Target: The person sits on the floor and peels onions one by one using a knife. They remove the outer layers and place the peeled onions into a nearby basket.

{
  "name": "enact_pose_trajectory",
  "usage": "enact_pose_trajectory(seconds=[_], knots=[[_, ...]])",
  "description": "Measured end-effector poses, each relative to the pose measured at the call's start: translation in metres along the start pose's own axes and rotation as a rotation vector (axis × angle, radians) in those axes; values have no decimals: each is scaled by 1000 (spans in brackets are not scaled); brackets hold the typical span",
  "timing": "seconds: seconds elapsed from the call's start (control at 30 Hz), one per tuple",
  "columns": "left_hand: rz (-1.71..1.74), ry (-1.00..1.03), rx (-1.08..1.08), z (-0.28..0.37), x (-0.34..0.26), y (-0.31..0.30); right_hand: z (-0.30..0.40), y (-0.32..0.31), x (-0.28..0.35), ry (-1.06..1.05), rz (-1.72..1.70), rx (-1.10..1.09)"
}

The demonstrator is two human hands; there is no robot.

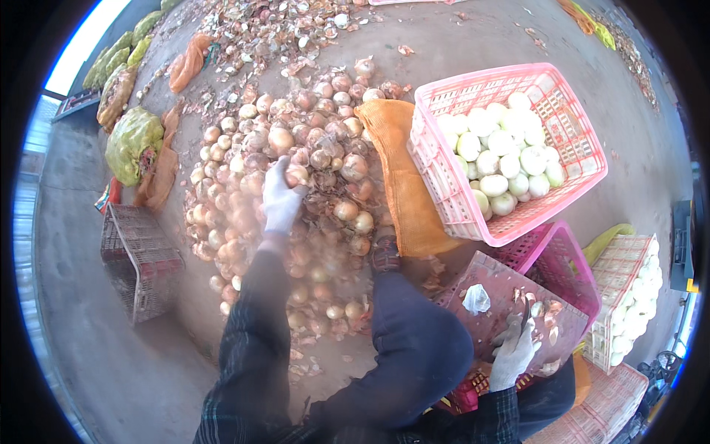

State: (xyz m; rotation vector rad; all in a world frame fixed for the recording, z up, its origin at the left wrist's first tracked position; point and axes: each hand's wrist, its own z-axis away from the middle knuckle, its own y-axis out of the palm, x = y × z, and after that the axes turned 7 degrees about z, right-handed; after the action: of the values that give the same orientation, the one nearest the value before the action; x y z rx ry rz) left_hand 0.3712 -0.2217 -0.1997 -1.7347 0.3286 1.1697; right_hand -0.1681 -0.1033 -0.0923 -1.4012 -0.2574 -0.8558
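Note:
My left hand (284, 194), in a white glove, reaches into a large pile of unpeeled onions (233, 205) on the ground. Its thumb and fingers are around an onion (297, 175). At the lower right, my gloved right hand (513, 347) holds a knife (526, 313), blade pointing up, over a worn wooden board (482, 283). Onion skins (552, 311) and a pale scrap (476, 299) lie on the board. Beyond it, a pink plastic crate (510, 236) holds peeled white onions (502, 143).
An orange mesh sack (410, 194) lies between pile and pink crate. An empty crate (141, 261) rests on its side at left, near filled mesh sacks (133, 144). More skins (266, 33) cover the ground ahead. Another crate (615, 294) of peeled onions stands at right.

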Motion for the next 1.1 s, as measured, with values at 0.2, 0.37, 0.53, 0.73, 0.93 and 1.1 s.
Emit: enact_pose_trajectory(seconds=[0.2,0.37,0.53,0.73,0.93,1.1], knots=[[1189,-187,201,70,-59,-43,-4,4,-23,-92,113,-41],[565,-30,97,130,-157,-95,-4,-3,-5,-46,126,39],[764,31,684,195,-337,-80,47,-58,52,80,-725,263],[1021,-475,973,298,-337,6,91,-103,64,14,-966,465],[903,-365,1085,344,-327,69,85,-99,-20,237,-1183,421],[633,-122,988,357,-313,100,73,-72,-48,302,-1168,211]])
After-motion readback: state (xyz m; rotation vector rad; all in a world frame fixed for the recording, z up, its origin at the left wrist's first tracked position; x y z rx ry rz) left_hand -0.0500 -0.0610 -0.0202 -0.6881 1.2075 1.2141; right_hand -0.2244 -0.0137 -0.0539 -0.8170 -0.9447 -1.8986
